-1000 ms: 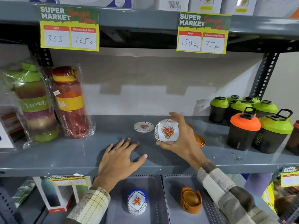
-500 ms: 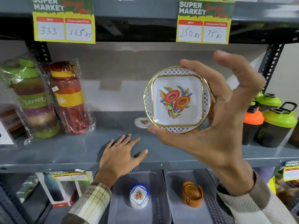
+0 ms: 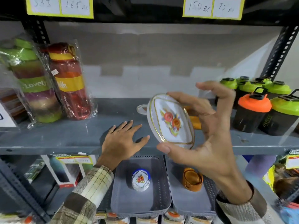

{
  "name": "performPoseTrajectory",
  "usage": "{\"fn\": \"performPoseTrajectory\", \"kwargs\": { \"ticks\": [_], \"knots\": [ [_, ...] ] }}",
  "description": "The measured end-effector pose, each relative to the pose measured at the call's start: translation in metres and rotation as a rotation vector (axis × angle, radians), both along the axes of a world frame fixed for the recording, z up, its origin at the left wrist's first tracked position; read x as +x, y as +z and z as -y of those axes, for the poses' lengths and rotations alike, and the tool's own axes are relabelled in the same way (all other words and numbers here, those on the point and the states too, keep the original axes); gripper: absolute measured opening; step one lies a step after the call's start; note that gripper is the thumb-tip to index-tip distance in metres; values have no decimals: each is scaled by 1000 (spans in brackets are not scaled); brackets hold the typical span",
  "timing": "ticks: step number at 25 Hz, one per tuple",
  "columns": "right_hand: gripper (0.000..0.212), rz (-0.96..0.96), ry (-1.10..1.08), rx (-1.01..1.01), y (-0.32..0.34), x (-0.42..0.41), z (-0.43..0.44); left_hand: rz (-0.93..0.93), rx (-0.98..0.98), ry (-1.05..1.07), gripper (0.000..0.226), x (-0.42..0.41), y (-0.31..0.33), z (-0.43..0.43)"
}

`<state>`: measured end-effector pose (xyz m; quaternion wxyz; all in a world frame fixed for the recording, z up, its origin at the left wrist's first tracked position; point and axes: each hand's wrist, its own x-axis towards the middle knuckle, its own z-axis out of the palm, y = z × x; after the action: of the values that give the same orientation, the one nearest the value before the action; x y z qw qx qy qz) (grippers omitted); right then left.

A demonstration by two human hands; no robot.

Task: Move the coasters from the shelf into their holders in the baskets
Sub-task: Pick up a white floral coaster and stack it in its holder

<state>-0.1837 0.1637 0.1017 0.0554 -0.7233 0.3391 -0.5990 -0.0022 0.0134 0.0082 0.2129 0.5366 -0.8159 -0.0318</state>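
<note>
My right hand (image 3: pixel 208 135) pinches a white floral coaster (image 3: pixel 169 120) with a gold rim, tilted on edge above the shelf's front. A second white coaster (image 3: pixel 141 109) lies flat on the grey shelf (image 3: pixel 64 136), behind it. Orange coasters (image 3: pixel 195 122) peek out behind my right hand. My left hand (image 3: pixel 123 141) rests flat on the shelf edge, fingers spread, holding nothing. Below, the left grey basket (image 3: pixel 153 204) contains a white-and-blue holder (image 3: pixel 140 180) with floral coasters. The right basket (image 3: pixel 181 201) contains an orange holder (image 3: pixel 192 179).
Wrapped bottles (image 3: pixel 68 81) stand at the shelf's left. Green- and orange-lidded shakers (image 3: pixel 252 110) crowd the right. Price tags (image 3: pixel 212 7) hang from the shelf above. Boxed goods (image 3: pixel 69 170) sit below left.
My right hand lifted the white coaster off the shelf, brought it toward the camera, then lowered and tilted it. The left hand stayed put. The view tipped downward.
</note>
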Motion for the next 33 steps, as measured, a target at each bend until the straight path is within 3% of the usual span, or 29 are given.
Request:
{"fn": "performPoseTrajectory", "kwargs": {
  "ticks": [2,7,10,13,20,27,33],
  "knots": [
    [101,18,104,125,-33,-5,-4,79,5,-6,90,1,2,5],
    [91,-104,176,578,-157,-3,1,107,-67,39,79,-3,-15,17],
    [93,-163,82,862,-242,7,37,100,-85,55,79,-2,-17,17],
    [94,-370,-104,1037,-309,22,89,94,-95,58,78,-1,-18,18],
    [101,-598,-199,972,-385,44,166,81,-118,71,75,0,-18,20],
    [95,-722,-183,886,-408,40,184,61,-154,89,74,-1,-21,20],
    [149,-749,-188,901,-407,35,194,75,-156,95,75,-1,-21,21]
  ]
}}
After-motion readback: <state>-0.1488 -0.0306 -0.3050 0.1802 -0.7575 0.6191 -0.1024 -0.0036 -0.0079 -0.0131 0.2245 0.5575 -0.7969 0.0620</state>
